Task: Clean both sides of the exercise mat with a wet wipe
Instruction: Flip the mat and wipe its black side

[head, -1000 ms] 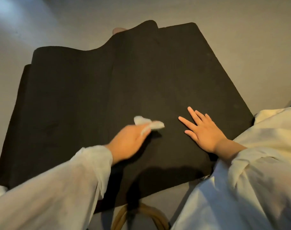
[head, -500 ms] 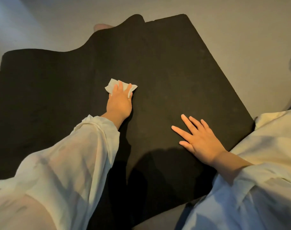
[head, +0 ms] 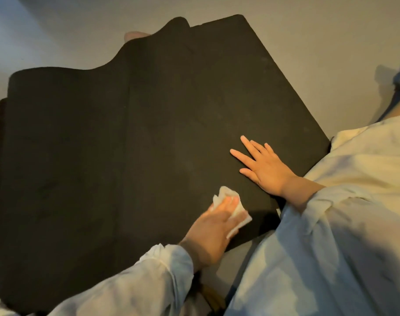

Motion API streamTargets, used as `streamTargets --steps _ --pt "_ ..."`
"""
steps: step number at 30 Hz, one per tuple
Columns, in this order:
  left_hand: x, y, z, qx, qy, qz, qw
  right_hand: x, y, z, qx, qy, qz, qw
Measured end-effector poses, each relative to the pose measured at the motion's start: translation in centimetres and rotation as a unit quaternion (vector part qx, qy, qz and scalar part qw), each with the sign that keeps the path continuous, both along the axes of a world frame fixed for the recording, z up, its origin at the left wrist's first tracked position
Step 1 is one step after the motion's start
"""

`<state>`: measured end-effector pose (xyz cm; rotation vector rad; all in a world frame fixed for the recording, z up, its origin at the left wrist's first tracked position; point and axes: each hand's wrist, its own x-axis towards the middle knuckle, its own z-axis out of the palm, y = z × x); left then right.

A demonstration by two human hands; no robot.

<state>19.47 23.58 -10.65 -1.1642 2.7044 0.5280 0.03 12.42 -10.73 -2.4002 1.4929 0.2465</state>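
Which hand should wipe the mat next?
The left hand, probably. Its fingers already press the wipe onto the mat, while the right hand lies flat, holding the mat steady.

One black exercise mat [head: 126, 156] lies on the floor. One white wet wipe [head: 226, 202]. Two hands: left hand [head: 214, 226], right hand [head: 266, 168].
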Motion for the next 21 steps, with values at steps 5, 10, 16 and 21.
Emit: streamTargets --steps 5,10,16,21 --pt "2.9 0.4 1.8 0.109 0.102 -0.088 0.985 -0.5 -0.3 1.2 0.024 -0.032 -0.004 0.999" --pt "4.0 -7.8 6.3 0.048 0.304 0.187 0.933 -0.8 -0.4 0.5 0.001 0.038 -0.046 0.998" --pt "4.0 -18.8 6.2 -0.076 0.195 0.404 0.891 -0.6 -0.5 -0.9 0.015 0.059 -0.080 0.995" --pt "3.3 -23.9 3.1 -0.045 0.107 0.395 0.911 -0.5 -1.1 -0.8 0.031 0.073 -0.086 0.993"
